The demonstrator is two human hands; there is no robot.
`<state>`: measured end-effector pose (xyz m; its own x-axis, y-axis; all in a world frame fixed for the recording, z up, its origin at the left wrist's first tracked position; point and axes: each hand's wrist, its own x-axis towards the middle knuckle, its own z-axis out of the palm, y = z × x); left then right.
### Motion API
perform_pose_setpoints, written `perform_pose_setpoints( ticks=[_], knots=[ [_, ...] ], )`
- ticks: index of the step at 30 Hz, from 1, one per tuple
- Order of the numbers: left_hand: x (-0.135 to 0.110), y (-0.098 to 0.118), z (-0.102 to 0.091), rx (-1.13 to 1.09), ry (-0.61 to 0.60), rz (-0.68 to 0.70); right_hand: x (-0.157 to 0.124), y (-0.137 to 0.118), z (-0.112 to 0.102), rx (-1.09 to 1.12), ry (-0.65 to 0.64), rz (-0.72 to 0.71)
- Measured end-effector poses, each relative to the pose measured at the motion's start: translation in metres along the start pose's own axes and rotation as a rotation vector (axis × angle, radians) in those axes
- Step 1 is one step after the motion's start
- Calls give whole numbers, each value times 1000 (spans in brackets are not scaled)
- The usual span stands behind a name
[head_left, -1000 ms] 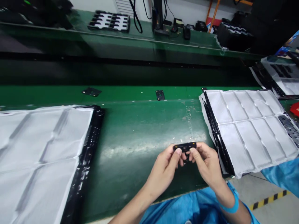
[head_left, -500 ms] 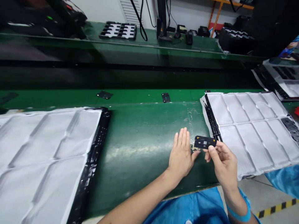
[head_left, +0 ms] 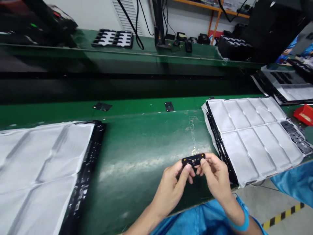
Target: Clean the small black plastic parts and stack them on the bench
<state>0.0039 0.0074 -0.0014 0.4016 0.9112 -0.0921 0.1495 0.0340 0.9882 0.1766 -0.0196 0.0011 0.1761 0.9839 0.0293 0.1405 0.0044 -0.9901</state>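
Note:
A small black plate with yellow corner marks and little cut-outs is held tilted above the green bench top. My left hand pinches its left end between thumb and fingers. At the other end, my right hand grips the plate with thumb on top and fingers behind. Both hands are near the front edge of the bench, left of a stack of white-covered trays. A blue band circles my right wrist.
Another stack of white-covered trays lies on the left. Small black plates rest on the brighter green strip behind. A red bin is at far right. On the raised shelf stand a black-and-white tray and a monitor stand.
My left hand has lifted off the bench and taken the plate's left end. My right hand has moved left and down with the plate, now tilted differently. The view has shifted slightly.

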Motion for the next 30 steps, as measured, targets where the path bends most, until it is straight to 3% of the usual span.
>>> perform_pose_setpoints(
  ticks=[6, 13, 22, 30],
  knots=[
    [-3, 5, 7, -153, -52, -108, -2, 2, 2, 5, 42, -22],
    [-10, 7, 5, -163, -65, -65, -2, 3, 8, 126, 39, 33],
    [-12, 7, 2, -153, -49, -80, -6, 3, 10, 165, -8, 4],
    [-12, 5, 1, -113, -81, -11, -3, 4, 12, 225, 46, 52]
  ],
)
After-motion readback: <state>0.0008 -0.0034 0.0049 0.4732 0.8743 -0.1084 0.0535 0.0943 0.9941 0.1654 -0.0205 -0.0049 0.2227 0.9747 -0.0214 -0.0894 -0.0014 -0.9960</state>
